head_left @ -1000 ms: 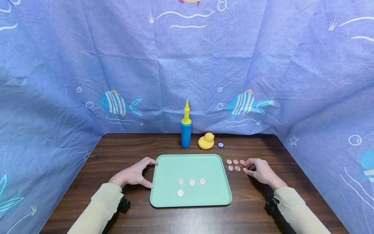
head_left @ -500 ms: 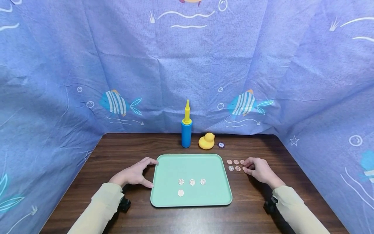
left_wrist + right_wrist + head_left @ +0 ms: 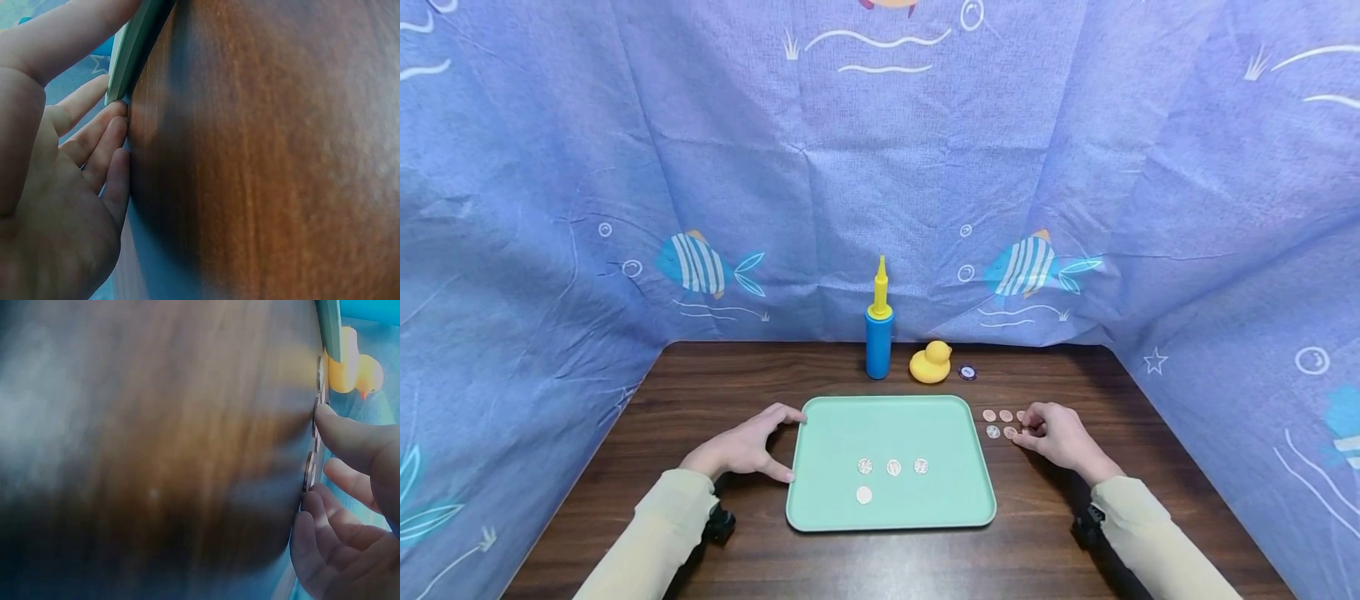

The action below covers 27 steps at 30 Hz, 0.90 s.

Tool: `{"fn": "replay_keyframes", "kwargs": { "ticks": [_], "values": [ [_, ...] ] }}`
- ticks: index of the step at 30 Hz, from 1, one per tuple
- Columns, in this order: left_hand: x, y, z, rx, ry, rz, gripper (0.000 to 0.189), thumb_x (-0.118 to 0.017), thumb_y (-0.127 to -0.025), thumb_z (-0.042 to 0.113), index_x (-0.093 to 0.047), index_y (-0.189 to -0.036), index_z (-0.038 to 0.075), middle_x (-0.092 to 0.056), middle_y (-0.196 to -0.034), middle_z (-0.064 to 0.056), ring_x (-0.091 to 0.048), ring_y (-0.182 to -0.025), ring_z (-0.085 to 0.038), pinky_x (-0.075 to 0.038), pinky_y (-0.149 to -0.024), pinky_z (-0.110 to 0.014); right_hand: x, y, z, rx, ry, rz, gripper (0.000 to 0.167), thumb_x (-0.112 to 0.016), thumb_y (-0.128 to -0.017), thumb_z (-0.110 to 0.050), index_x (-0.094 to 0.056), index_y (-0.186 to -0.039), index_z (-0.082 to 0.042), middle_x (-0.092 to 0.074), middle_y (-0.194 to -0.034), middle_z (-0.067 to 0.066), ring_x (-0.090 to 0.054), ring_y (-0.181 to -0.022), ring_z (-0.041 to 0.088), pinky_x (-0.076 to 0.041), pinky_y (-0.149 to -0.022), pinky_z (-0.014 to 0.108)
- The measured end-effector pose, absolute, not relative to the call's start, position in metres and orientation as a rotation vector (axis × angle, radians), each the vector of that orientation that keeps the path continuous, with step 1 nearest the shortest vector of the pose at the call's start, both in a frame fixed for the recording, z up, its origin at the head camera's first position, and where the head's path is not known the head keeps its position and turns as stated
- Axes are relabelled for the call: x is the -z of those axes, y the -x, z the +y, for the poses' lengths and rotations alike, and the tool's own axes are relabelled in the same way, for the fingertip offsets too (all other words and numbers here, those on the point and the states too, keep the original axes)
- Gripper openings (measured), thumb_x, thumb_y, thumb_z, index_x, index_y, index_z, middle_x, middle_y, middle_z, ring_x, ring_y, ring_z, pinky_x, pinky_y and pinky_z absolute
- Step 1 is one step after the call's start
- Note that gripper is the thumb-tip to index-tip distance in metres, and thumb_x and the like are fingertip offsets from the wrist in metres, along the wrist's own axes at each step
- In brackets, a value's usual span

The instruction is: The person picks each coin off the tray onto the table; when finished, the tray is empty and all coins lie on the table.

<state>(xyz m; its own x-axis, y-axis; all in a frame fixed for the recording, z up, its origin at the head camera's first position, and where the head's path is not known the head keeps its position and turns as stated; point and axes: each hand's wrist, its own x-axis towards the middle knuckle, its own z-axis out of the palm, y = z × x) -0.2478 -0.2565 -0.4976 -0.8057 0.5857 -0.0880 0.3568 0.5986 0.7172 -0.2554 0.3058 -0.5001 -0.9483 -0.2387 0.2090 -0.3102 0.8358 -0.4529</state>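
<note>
A green tray (image 3: 895,417) carries several silvery coins, one of them a coin (image 3: 864,495) in front of the others. At its left rim rests my left hand (image 3: 745,446), thumb and fingertips spread along the edge; the left wrist view shows those fingers (image 3: 115,165) extended beside the tray's side. My right hand (image 3: 1067,437) is over the right end of two short rows of coins. Its thumb (image 3: 340,428) touches a copper coin (image 3: 1010,432) in the front row, and the other fingers are loosely bent. Another coin (image 3: 309,470) stands near those fingertips. The hand covers part of the rows.
Behind the tray a blue and yellow hand pump (image 3: 878,342) stands upright. Beside it are a yellow rubber duck (image 3: 930,364) and a dark-rimmed poker chip (image 3: 967,372). A blue fish-print cloth (image 3: 820,208) hangs around the brown wooden table (image 3: 760,558).
My right hand has shifted slightly left, its thumb going from the right end of the front row to the middle coin. My left hand and the tray have stayed put.
</note>
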Motion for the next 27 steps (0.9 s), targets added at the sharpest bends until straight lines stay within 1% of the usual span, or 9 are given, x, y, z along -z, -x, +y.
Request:
{"fn": "replay_keyframes", "kwargs": {
  "ticks": [6, 10, 15, 20, 24, 27],
  "values": [
    [0.497, 0.247, -0.256, -1.034, -0.769, 2.518, 0.094, -0.094, -0.077, 0.043, -0.048, -0.151, 0.008, -0.046, -0.152, -0.010, -0.042, -0.144, -0.036, -0.034, -0.116, -0.062, 0.501, 0.256, 0.304, -0.727, -0.418, -2.869, 0.026, -0.091, -0.083, -0.021, -0.067, -0.081, -0.012, -0.065, -0.079, -0.001, -0.055, -0.069, 0.014, -0.045, -0.062, 0.028],
    [0.497, 0.247, -0.256, -1.028, -0.774, 2.523, 0.094, -0.094, -0.077, 0.043, -0.048, -0.151, 0.008, -0.046, -0.151, -0.010, -0.042, -0.144, -0.036, -0.035, -0.116, -0.061, 0.500, 0.257, 0.303, -0.729, -0.421, -2.862, 0.025, -0.091, -0.083, -0.022, -0.068, -0.083, -0.012, -0.068, -0.083, -0.001, -0.056, -0.069, 0.013, -0.046, -0.063, 0.029],
    [0.495, 0.247, -0.256, -1.031, -0.781, 2.527, 0.092, -0.094, -0.077, 0.041, -0.049, -0.150, 0.007, -0.047, -0.151, -0.011, -0.043, -0.144, -0.037, -0.035, -0.116, -0.061, 0.494, 0.261, 0.296, -0.712, -0.463, -2.848, 0.026, -0.092, -0.082, -0.024, -0.071, -0.087, -0.011, -0.069, -0.084, 0.001, -0.058, -0.072, 0.015, -0.049, -0.067, 0.034],
    [0.495, 0.246, -0.256, -1.026, -0.787, 2.530, 0.092, -0.094, -0.078, 0.040, -0.049, -0.150, 0.006, -0.047, -0.152, -0.012, -0.042, -0.144, -0.038, -0.035, -0.116, -0.062, 0.487, 0.265, 0.278, -0.758, -0.562, -2.845, 0.025, -0.092, -0.081, -0.023, -0.073, -0.089, -0.010, -0.069, -0.083, 0.003, -0.059, -0.072, 0.015, -0.049, -0.067, 0.033],
    [0.495, 0.246, -0.256, -1.027, -0.802, 2.528, 0.091, -0.094, -0.078, 0.041, -0.049, -0.150, 0.006, -0.046, -0.152, -0.013, -0.042, -0.144, -0.040, -0.034, -0.115, -0.063, 0.483, 0.266, 0.257, -0.802, -0.671, -2.854, 0.022, -0.091, -0.083, -0.019, -0.072, -0.091, -0.010, -0.069, -0.084, 0.002, -0.060, -0.072, 0.014, -0.050, -0.068, 0.031],
    [0.496, 0.247, -0.257, -1.024, -0.794, 2.531, 0.091, -0.094, -0.078, 0.041, -0.050, -0.149, 0.008, -0.046, -0.152, -0.012, -0.042, -0.144, -0.039, -0.035, -0.116, -0.062, 0.481, 0.265, 0.240, -0.823, -0.751, -2.873, 0.021, -0.090, -0.084, -0.018, -0.073, -0.094, -0.011, -0.068, -0.087, 0.001, -0.059, -0.075, 0.013, -0.050, -0.067, 0.031]
  ]
}}
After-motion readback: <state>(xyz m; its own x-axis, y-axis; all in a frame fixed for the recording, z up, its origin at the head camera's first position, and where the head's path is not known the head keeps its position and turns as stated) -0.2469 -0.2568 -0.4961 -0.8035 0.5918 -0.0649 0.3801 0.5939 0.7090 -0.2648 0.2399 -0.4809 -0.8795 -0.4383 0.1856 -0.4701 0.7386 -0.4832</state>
